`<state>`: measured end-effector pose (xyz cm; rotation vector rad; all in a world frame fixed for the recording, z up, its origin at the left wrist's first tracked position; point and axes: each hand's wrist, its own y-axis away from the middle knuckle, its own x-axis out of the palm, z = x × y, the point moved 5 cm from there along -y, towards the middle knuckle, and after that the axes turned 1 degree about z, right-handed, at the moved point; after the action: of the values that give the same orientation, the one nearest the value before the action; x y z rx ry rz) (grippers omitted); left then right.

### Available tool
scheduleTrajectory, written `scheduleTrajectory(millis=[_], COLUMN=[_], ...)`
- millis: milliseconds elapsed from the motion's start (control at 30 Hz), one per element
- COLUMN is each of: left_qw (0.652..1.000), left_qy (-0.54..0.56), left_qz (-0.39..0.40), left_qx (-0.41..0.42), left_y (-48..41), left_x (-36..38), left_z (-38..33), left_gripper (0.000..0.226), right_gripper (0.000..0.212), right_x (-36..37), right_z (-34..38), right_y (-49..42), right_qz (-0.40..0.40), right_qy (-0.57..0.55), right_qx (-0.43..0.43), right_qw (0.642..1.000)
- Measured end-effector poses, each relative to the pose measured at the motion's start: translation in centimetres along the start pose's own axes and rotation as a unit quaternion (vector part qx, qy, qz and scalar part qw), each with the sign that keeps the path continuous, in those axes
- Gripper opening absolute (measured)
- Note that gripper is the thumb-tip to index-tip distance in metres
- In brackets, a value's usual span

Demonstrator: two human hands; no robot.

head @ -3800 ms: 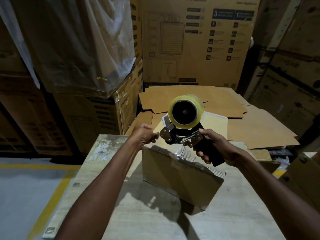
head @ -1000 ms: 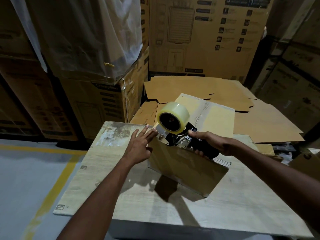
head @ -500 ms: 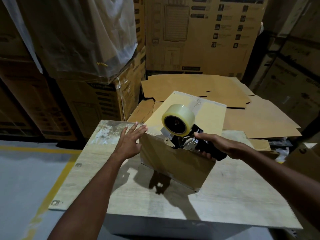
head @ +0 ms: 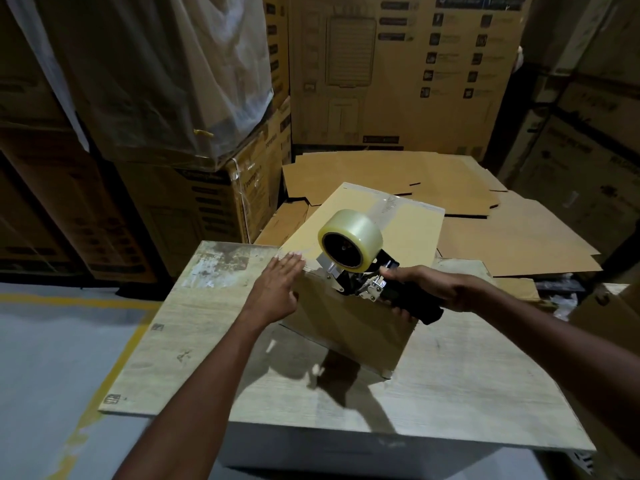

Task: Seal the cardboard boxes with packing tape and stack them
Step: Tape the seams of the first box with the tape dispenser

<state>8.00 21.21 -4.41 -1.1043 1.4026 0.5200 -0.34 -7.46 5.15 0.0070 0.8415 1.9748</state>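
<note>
The tape dispenser (head: 360, 284) screens the near top edge of the cardboard box (head: 346, 320), so I cannot tell whether its blade touches the cardboard. The box's right side is turned away from me, and the print on the stacked cartons (head: 398, 81) behind is too dim to read. Both forearms are cut off at the bottom of the frame. The left hand (head: 277, 292) lies flat against the box's near left corner, fingers (head: 291, 263) straight and together, tips reaching the top edge. The right hand (head: 436, 289) wraps the dispenser's black handle, fingers clamped around it, thumb pointing toward the clear tape roll (head: 353, 237), which stands above the box's near edge. The box sits skewed on the table (head: 194, 341), with a clear strip of tape (head: 384, 202) running along its top to the far edge. Flattened cardboard sheets (head: 502, 237) lie beyond the table.
</note>
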Motion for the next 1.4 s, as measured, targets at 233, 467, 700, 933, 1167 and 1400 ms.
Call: scheduleTrajectory(millis=[233,467,700,933,1167,1400], left_qw=[1.0,0.998,0.999,0.997,0.995,0.997], left_qy=[0.009,0.016,0.012,-0.014,-0.07,0.066], left_qz=[0.007,0.022,0.007,0.019,0.067,0.039], left_qx=[-0.025,-0.049,-0.052,-0.074,0.023,-0.019], left_y=[0.3,0.1,0.1,-0.1,-0.1,0.9], left_x=[-0.2,-1.0,-0.9,-1.2,-0.2,0.6], left_z=[-0.1,-0.1,-0.2,-1.4,-9.4,-13.0], left_gripper=[0.088,0.082,0.083,0.08,0.087,0.09], right_gripper=[0.06,0.058,0.072,0.06,0.059,0.065], right_x=[0.5,0.1,-2.4,-3.0,-3.2,-2.8], right_z=[0.2,-0.5,-5.3,-7.2,-6.4,-6.4], right_y=[0.7,1.6,4.5,7.0,7.6,6.9], right_qz=[-0.034,-0.049,-0.05,-0.04,-0.029,-0.024], right_qy=[0.004,0.017,0.003,-0.027,-0.018,-0.02], right_qx=[-0.003,-0.014,0.003,0.002,-0.013,-0.025], right_qw=[0.999,0.999,0.999,0.999,0.999,0.999])
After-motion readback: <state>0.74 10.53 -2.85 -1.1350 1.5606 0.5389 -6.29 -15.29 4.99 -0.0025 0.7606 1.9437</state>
